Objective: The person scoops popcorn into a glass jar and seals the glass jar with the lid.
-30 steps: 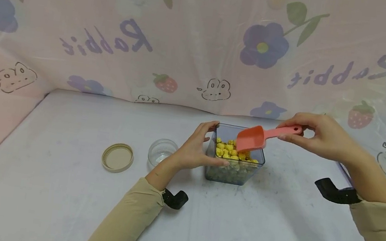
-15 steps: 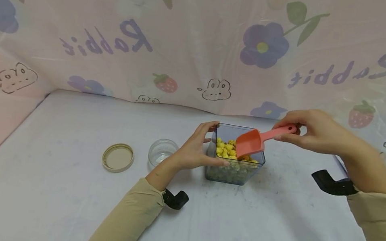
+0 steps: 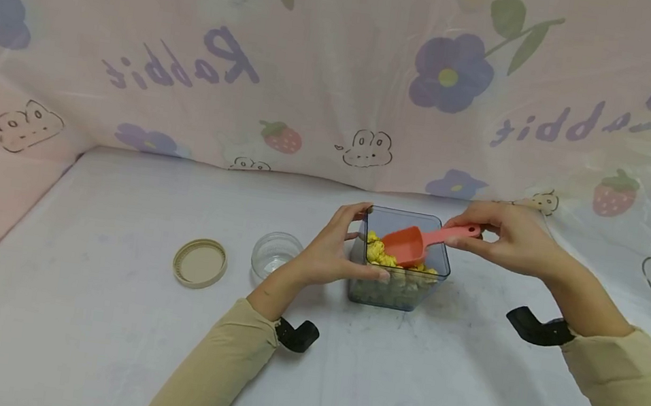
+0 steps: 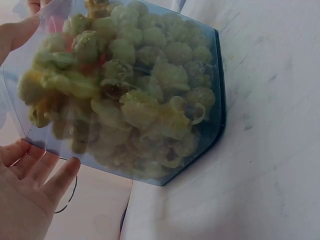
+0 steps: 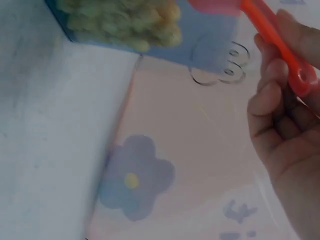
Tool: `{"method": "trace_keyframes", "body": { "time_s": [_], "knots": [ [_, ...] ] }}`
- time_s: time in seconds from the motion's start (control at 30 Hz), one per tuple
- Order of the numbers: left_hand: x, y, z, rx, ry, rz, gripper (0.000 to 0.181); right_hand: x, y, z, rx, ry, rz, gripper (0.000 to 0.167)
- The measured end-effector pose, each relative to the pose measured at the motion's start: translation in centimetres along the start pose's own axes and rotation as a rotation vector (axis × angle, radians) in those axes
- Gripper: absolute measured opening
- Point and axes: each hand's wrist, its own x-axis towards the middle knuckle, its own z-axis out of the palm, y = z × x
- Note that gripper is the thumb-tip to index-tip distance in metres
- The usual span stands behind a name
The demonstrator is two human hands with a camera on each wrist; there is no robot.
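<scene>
Item one, left grip [image 3: 324,258]: a bare hand, spread wide round the left side of a blue-tinted, see-through square container [image 3: 383,294]. I record the thumb laid along the near wall and the fingers at the far left corner, so I have hold of the container. It stands upright and open-topped on the bench [image 3: 98,331], its lower part filled with yellow popcorn [image 3: 377,252].

Item two, right grip [image 3: 509,237]: nearly closed, thumb and fingers pinching the handle of a coral-pink scoop [image 3: 403,246]. The handle's holed end projects past my fingertips. The scoop's bowl is tilted inside the container, below the rim, with its lower edge against the popcorn. Through the wall, my left wrist view shows a red patch among the pieces; how deep the edge sits I cannot tell.

Item three, left of the container: a clear round jar [image 3: 275,248], partly hidden by my left forearm. Just left of the jar, a round beige lid [image 3: 199,263] lies flat on the bench.

Surroundings: I note faint dark marks on the white bench covering near the container. Behind it hangs a pale pink sheet [image 3: 317,78] printed with flowers, strawberries, rabbit faces and mirrored lettering. Both sleeves are beige, with a black fitting at each wrist.
</scene>
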Motion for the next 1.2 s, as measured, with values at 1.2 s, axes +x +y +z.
{"method": "trace_keyframes", "body": {
  "time_s": [1.2],
  "knots": [
    [-0.1, 0.0, -0.1, 0.029, -0.009, -0.022, 0.101, -4.5, 0.9, 5.2, 0.451, 0.303, 0.321, 0.022]
  ]
}}
